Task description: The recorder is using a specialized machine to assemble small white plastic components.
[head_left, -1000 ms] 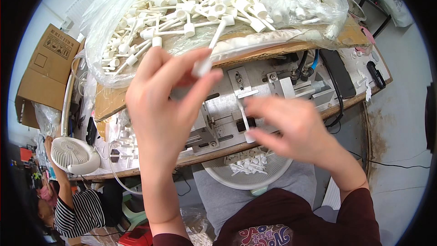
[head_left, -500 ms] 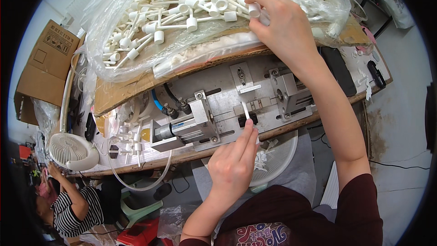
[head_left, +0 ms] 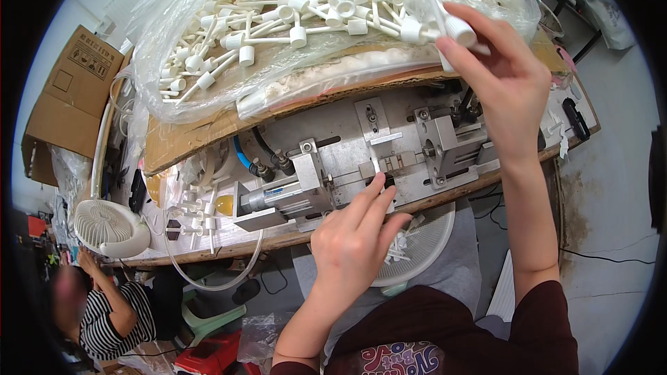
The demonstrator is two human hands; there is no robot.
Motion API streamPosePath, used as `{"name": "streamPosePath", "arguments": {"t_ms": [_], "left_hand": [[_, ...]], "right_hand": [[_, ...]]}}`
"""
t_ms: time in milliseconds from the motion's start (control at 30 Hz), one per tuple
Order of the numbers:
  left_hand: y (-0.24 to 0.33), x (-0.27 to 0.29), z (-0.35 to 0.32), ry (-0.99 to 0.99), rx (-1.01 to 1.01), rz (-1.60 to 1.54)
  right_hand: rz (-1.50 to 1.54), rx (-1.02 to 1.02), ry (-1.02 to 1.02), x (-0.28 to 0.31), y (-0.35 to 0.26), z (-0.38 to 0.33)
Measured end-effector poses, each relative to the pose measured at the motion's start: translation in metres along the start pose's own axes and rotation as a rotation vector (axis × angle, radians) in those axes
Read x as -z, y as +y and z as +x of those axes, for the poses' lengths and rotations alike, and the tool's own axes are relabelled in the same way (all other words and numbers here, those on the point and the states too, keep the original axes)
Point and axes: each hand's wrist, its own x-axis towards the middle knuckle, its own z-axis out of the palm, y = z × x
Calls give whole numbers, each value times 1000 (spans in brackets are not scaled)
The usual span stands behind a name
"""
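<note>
My right hand is raised at the front right of a heap of white ribbed caps with stems. Between its thumb and fingers is a white capped stem. Below, my left hand reaches over the near edge of a metal clamping fixture. Its fingers are stretched out and the thumb stands apart. The index fingertip touches a white stem lying at the middle of the fixture; that stem's near end is hidden by the fingers.
A clear plastic bag on cardboard holds the heap behind the fixture. Metal cylinder blocks flank its middle. A white basket with small white pieces sits under the table edge. A white fan and a person in stripes are at left.
My right hand has moved right and toward me, lifting the capped stem away from the heap. My left thumb has spread away from the fingers, which stay by the fixture.
</note>
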Motion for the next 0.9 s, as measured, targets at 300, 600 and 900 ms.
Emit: {"name": "streamPosePath", "arguments": {"t_ms": [300,600,900], "left_hand": [[23,6,16,-90,573,-1745],[4,-2,-10,54,558,-1394],[-2,27,-32,206,418,-812]], "right_hand": [[-126,292,-343,-9,-40,-99],[-36,-7,-489,16,-47,-120],[-501,323,-639,-4,-19,-130]]}}
